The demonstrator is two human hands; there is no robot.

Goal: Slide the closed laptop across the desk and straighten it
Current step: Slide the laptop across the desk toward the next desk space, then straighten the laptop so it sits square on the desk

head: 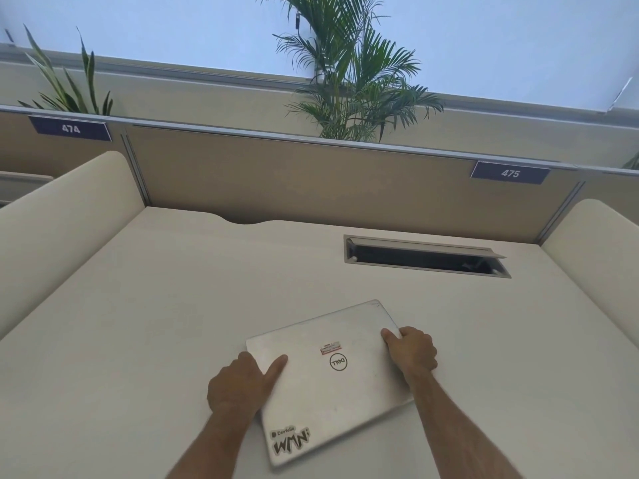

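A closed silver laptop [332, 385] with stickers on its lid lies on the white desk [173, 305], near the front edge and turned at an angle, its far right corner pointing away. My left hand [242, 382] grips its left edge, thumb lying on the lid. My right hand [411, 350] clasps the right edge near the far corner, thumb on top.
An open cable hatch [425, 257] is cut into the desk at the back right. A beige partition [311, 178] runs along the back, with padded side screens [62, 219] left and right. Plants [352, 81] stand behind the partition.
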